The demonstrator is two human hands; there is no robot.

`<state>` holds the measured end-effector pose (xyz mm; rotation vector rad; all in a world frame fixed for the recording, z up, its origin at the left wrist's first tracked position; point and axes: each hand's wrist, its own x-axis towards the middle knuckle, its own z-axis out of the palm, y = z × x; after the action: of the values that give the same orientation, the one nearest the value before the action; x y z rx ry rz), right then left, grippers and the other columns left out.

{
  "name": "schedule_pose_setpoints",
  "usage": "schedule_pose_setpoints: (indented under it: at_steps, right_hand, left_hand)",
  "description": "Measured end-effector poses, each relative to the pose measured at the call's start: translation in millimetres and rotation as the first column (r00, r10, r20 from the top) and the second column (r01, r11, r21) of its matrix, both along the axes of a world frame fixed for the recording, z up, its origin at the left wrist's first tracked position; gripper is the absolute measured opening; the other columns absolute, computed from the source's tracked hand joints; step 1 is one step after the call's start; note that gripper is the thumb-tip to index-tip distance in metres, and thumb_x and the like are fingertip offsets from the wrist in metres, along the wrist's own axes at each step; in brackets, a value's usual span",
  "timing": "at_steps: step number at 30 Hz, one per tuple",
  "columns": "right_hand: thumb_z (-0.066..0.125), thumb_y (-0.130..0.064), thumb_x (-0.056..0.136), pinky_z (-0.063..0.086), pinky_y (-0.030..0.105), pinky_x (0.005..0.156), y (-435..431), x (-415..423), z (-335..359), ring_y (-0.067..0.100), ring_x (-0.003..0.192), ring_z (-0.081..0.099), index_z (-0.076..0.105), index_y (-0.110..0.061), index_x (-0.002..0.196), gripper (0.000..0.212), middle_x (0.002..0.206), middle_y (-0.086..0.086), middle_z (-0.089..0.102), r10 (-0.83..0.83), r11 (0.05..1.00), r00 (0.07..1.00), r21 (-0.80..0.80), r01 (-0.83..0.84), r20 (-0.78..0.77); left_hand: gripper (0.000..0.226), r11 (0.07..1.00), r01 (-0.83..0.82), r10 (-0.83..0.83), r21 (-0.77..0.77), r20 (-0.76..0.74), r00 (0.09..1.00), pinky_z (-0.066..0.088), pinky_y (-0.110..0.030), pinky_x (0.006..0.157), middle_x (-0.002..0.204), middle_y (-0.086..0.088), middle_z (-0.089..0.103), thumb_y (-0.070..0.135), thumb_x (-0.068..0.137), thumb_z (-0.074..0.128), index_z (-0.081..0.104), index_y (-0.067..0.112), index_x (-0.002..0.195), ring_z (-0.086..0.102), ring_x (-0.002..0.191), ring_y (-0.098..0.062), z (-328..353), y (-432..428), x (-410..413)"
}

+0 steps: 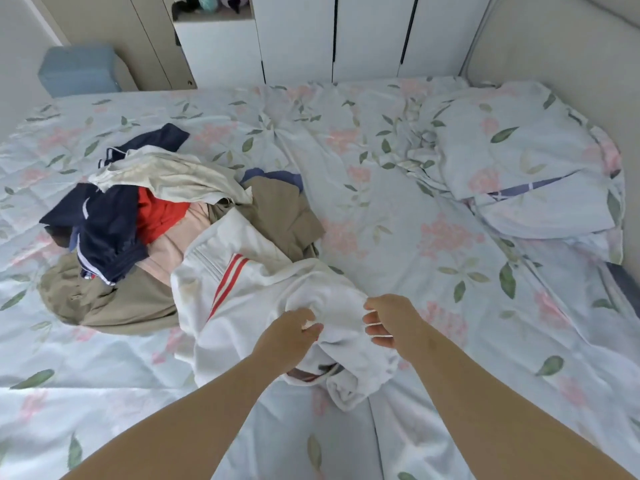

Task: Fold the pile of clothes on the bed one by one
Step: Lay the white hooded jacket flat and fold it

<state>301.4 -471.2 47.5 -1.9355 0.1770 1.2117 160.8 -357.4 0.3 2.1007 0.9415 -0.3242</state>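
Now, left hand [287, 336]: pinches white red-striped garment [249, 313].
Right hand [391, 320]: curled, apparently gripping its bunched edge.
Clothes pile [156, 220]: beyond left hand.

The white garment [249, 306] is bunched, so its kind is unclear. Upper clothes in the pile [138, 220] hide the lower ones. The top edge cuts the toys [207, 1].
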Motion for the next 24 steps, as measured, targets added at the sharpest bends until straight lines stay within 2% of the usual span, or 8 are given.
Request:
schedule_pose_setpoints:
  at_steps: [2,7,9,13,15,18,21,24]
  right_hand:
    - [0.050,-0.015,0.092,0.043,0.027,0.060,-9.4,1.7,-22.7,0.018,0.058,0.051,0.057,-0.007,0.093,0.010,0.071,0.004,0.055,-0.029,0.999,0.999,-0.046,0.027,-0.033]
    - [0.049,-0.012,0.092,0.036,0.023,0.055,-29.9,6.4,-65.7,0.018,0.055,0.046,0.055,-0.009,0.090,0.008,0.068,0.005,0.052,-0.086,0.992,0.992,-0.098,0.077,-0.089]
    - [0.048,-0.010,0.092,0.033,0.023,0.054,-34.0,9.5,-76.8,0.018,0.055,0.044,0.054,-0.007,0.085,0.010,0.068,0.006,0.051,-0.102,0.989,0.989,-0.121,0.089,-0.109]
    - [0.048,-0.009,0.093,0.037,0.024,0.056,-33.9,9.9,-89.8,0.019,0.057,0.047,0.055,-0.006,0.086,0.010,0.069,0.007,0.054,-0.072,0.989,0.992,-0.138,0.057,-0.107]
    - [0.049,-0.011,0.092,0.040,0.025,0.058,-30.9,8.1,-90.2,0.019,0.058,0.049,0.057,-0.006,0.089,0.009,0.071,0.007,0.056,-0.031,0.991,0.995,-0.133,0.018,-0.095]
    - [0.051,-0.013,0.092,0.037,0.023,0.055,-23.1,7.1,-78.7,0.017,0.058,0.045,0.055,-0.006,0.091,0.008,0.074,0.006,0.054,0.007,0.994,0.997,-0.109,-0.015,-0.078]
    - [0.057,-0.023,0.092,0.040,0.024,0.064,-15.0,8.3,-57.8,0.014,0.068,0.050,0.058,-0.013,0.103,0.014,0.089,0.001,0.056,0.119,0.993,0.993,-0.009,-0.119,0.027]
    - [0.064,-0.031,0.088,0.037,0.024,0.085,-3.4,6.4,-32.6,0.012,0.104,0.048,0.050,-0.026,0.125,0.040,0.119,-0.008,0.047,0.285,0.946,0.939,0.099,-0.308,0.194]
  left_hand:
    - [0.047,0.989,0.110,-0.107,0.099,-0.042,0.993,0.037,-0.032,0.103,0.143,0.002,0.042,0.046,0.097,0.040,0.040,0.023,0.138,0.043,0.128,-0.016,-23.0,-5.1,9.8]
    - [0.067,0.862,0.406,-0.292,0.303,-0.360,0.886,0.020,-0.045,0.114,0.159,-0.002,0.002,0.054,0.096,0.035,0.007,0.026,0.150,0.009,0.145,-0.026,-73.7,-13.0,28.5]
    - [0.065,0.810,0.454,-0.285,0.371,-0.427,0.858,0.021,-0.045,0.111,0.157,-0.005,0.008,0.049,0.095,0.041,0.012,0.025,0.148,0.015,0.143,-0.028,-90.7,-12.9,29.3]
    - [0.031,0.723,0.474,-0.284,0.502,-0.410,0.867,0.036,-0.031,0.095,0.127,0.000,0.048,0.023,0.098,0.042,0.037,0.020,0.128,0.050,0.116,-0.021,-103.4,-2.2,32.2]
    - [0.022,0.827,0.369,-0.268,0.423,-0.280,0.922,0.041,-0.028,0.084,0.109,0.002,0.058,0.019,0.100,0.035,0.041,0.019,0.121,0.058,0.099,-0.021,-95.8,5.9,34.9]
    - [0.017,0.990,0.111,-0.103,0.091,-0.082,0.991,0.040,-0.023,0.061,0.084,0.002,0.056,0.017,0.099,0.036,0.046,0.017,0.112,0.053,0.075,-0.017,-63.4,18.9,40.9]
    - [0.009,0.998,-0.046,0.049,-0.047,0.071,0.996,0.034,-0.017,0.049,0.077,0.001,0.056,0.017,0.095,0.045,0.053,0.021,0.095,0.045,0.060,-0.011,-12.9,34.7,47.0]
    - [0.010,0.997,0.026,-0.017,-0.078,0.107,0.994,0.037,-0.011,0.050,0.080,0.003,0.059,0.020,0.092,0.052,0.062,0.021,0.095,0.046,0.061,-0.006,46.8,47.8,49.3]
